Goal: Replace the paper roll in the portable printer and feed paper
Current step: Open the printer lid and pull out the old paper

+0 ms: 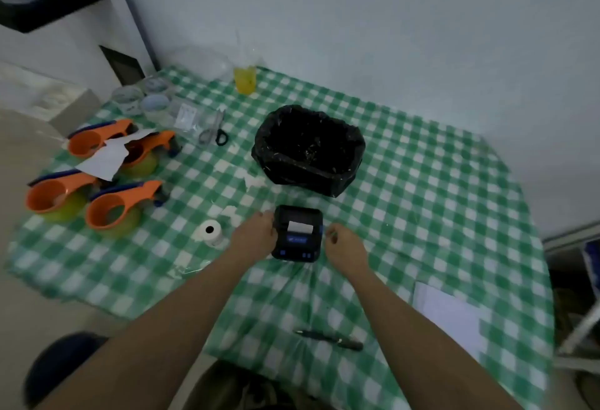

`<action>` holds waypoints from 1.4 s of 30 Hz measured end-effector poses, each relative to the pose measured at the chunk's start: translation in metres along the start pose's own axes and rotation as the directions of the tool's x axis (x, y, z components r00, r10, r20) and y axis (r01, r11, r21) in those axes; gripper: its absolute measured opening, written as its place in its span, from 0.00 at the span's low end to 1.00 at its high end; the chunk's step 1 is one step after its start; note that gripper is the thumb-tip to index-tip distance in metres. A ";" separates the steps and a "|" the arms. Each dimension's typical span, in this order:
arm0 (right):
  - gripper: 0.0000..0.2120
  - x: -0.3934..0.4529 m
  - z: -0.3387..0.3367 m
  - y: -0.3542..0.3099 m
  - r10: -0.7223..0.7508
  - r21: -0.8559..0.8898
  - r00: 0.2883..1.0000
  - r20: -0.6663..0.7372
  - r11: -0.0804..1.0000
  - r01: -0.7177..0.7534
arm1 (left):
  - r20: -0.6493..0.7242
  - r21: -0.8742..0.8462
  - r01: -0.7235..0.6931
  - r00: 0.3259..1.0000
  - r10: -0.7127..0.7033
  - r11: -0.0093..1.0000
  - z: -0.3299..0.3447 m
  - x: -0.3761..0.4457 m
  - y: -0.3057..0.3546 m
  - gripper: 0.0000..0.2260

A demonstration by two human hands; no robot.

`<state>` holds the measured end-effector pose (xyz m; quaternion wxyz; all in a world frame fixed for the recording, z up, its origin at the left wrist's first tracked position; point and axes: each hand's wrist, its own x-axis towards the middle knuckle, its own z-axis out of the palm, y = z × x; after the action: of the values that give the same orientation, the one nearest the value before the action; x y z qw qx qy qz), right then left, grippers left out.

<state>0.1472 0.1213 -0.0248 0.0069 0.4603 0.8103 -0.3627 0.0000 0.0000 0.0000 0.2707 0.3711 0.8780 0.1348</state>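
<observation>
A small black portable printer (297,233) lies flat on the green checked tablecloth (422,198), with a strip of white paper showing at its slot. My left hand (255,234) grips the printer's left side. My right hand (344,248) is at the printer's right side, thumb and forefinger pinched near its blue edge; what they pinch is too small to tell. A white paper roll (210,233) stands on end just left of my left hand.
A bin lined with a black bag (308,149) sits behind the printer. Several orange tape dispensers (110,182) and a paper scrap lie at left. Scissors (215,131), small jars and a yellow cup (245,79) stand farther back. A pen (329,339) and white notepad (449,312) lie near me.
</observation>
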 end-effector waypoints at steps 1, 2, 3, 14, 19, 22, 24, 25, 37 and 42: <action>0.07 0.003 0.001 0.003 0.005 0.020 1.000 0.002 1.000 -0.005 | 0.013 0.012 0.017 1.000 -0.017 1.000 0.003 -0.001 -0.001 0.12; 0.06 0.006 0.001 0.004 0.014 0.026 1.000 0.002 1.000 -0.014 | 0.011 0.002 0.026 1.000 -0.026 1.000 0.006 0.000 -0.003 0.13; 0.06 0.010 0.003 0.006 0.020 0.030 1.000 0.011 0.999 -0.020 | 0.020 -0.002 0.035 0.999 -0.035 0.999 0.012 0.000 -0.006 0.13; 0.07 0.049 0.009 0.008 0.195 0.309 0.976 0.095 0.926 -0.215 | 0.074 -0.088 0.130 0.990 -0.124 0.988 0.029 0.010 -0.014 0.17; 0.06 0.061 -0.005 0.007 0.303 0.345 0.917 0.259 0.858 -0.381 | 0.104 -0.182 0.134 0.988 -0.116 0.974 0.028 0.018 -0.013 0.17; 0.05 0.068 -0.009 0.001 0.294 0.259 0.920 0.260 0.896 -0.360 | 0.114 -0.251 0.137 0.987 -0.111 0.958 0.026 0.021 -0.014 0.16; 0.07 0.072 -0.009 -0.004 0.306 0.236 0.916 0.261 0.899 -0.368 | 0.107 -0.281 0.144 0.987 -0.118 0.949 0.025 0.023 -0.014 0.14; 0.08 0.074 -0.009 -0.005 0.324 0.248 0.907 0.267 0.887 -0.390 | 0.102 -0.295 0.151 0.987 -0.126 0.944 0.025 0.024 -0.014 0.14; 0.20 0.081 -0.016 -0.009 0.406 0.224 0.852 0.331 0.843 -0.488 | 0.097 -0.401 0.201 0.979 -0.177 0.894 0.034 0.038 -0.024 0.14; 0.21 0.082 -0.018 -0.011 0.392 0.178 0.857 0.333 0.867 -0.466 | 0.101 -0.426 0.208 0.978 -0.182 0.880 0.037 0.041 -0.026 0.16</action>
<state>0.0976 0.1896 -0.0340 0.1467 0.5702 0.6234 -0.5146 -0.0175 0.0132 -0.0574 0.3842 0.2148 0.8504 0.2881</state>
